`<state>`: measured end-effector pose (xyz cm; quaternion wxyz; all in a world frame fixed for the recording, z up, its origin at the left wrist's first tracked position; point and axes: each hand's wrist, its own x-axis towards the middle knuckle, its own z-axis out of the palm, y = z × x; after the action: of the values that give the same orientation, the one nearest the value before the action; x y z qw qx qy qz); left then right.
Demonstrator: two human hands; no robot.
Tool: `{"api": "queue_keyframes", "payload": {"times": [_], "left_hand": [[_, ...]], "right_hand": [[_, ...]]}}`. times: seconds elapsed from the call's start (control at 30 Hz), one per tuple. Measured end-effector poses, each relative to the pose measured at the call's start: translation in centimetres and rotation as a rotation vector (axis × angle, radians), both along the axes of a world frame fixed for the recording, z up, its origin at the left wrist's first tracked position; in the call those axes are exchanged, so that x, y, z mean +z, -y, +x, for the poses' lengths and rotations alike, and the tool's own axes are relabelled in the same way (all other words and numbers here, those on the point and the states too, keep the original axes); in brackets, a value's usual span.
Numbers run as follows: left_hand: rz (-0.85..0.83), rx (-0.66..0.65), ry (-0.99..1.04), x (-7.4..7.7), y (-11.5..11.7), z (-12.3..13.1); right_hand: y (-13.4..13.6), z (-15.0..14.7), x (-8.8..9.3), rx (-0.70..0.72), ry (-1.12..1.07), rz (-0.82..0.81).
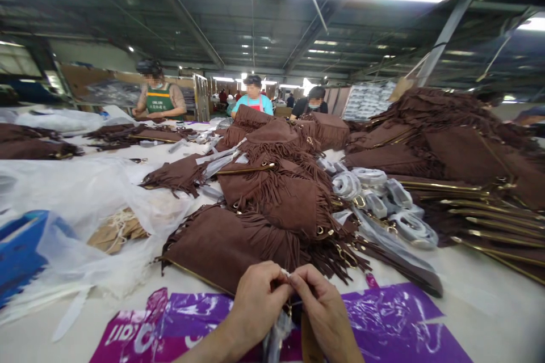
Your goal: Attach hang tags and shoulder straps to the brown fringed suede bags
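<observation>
Close together at the lower middle, my left hand (259, 303) and my right hand (320, 306) pinch a small white string (286, 274) between thumbs and forefingers. Below the fingers hangs a brown paper tag (311, 340), partly hidden by my right hand. Something wrapped in clear plastic (279, 332), with a bit of gold metal at its top, lies between my wrists. Just beyond my fingertips is a brown fringed bag (221, 244) with a gold zip along its edge. Purple printed plastic (400, 317) spreads under my hands.
More brown fringed bags (272, 193) are heaped ahead, with a taller pile (460, 153) at right. Plastic-wrapped straps (413, 229) lie between them. At left are brown paper tags (117, 229) in thin white plastic and a blue container (21, 249). Several people (164, 96) stand across the table.
</observation>
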<state>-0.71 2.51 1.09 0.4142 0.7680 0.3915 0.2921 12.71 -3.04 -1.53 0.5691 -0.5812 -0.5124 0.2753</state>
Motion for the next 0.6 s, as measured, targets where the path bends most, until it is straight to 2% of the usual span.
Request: {"api": "queue_keyframes", "payload": {"times": [0.17,0.23,0.37,0.47,0.6], "left_hand": [[0.018,-0.021,0.081,-0.3,-0.2,0.1],[-0.028,-0.036,0.136,-0.2,-0.4,-0.1],[-0.311,-0.097,0.242,0.5,-0.7,-0.5],[-0.538,-0.145,0.350,1.3,-0.9,-0.8],[-0.769,-0.219,0.594,1.3,-1.5,-1.2]], "right_hand": [[0.0,0.1,-0.3,-0.052,0.035,0.023],[0.0,0.3,-0.3,-0.037,-0.044,-0.023],[0.6,1.5,0.4,0.241,-0.614,-0.199],[1.5,2.6,1.2,0.367,-0.971,-0.154],[2.2,2.9,1.0,0.442,-1.160,-0.033]]}}
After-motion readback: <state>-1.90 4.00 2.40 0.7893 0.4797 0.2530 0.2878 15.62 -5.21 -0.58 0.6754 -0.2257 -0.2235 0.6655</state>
